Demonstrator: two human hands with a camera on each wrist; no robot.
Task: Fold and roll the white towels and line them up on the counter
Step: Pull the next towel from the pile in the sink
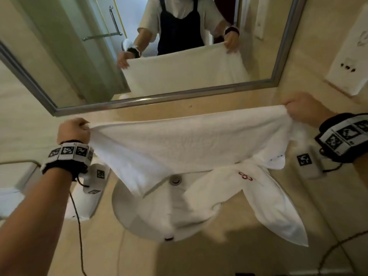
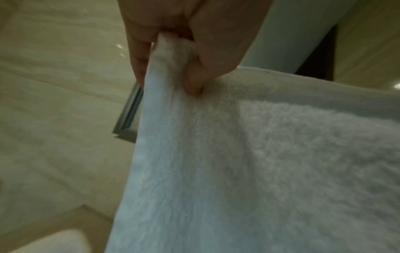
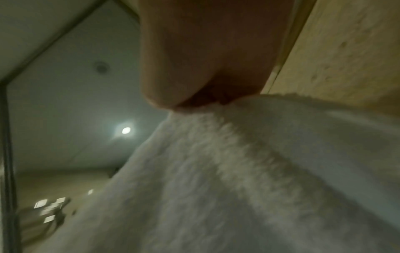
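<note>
A white towel [image 1: 187,142] hangs stretched in the air over the sink, held by its two top corners. My left hand [image 1: 74,130] pinches the left corner; the left wrist view shows the fingers [image 2: 207,51] curled round the towel [image 2: 259,162] edge. My right hand [image 1: 302,108] grips the right corner, and in the right wrist view the hand [image 3: 205,68] closes on the towel [image 3: 238,171]. A second white towel [image 1: 264,198] with red embroidery lies crumpled on the counter at the right, partly over the sink rim.
A round white sink [image 1: 143,212] is set in the beige counter [image 1: 199,259] below the towel. A framed mirror [image 1: 139,56] covers the wall behind. A white box [image 1: 12,176] stands at the left, a wall socket panel [image 1: 348,72] at the right. Cables trail across the counter.
</note>
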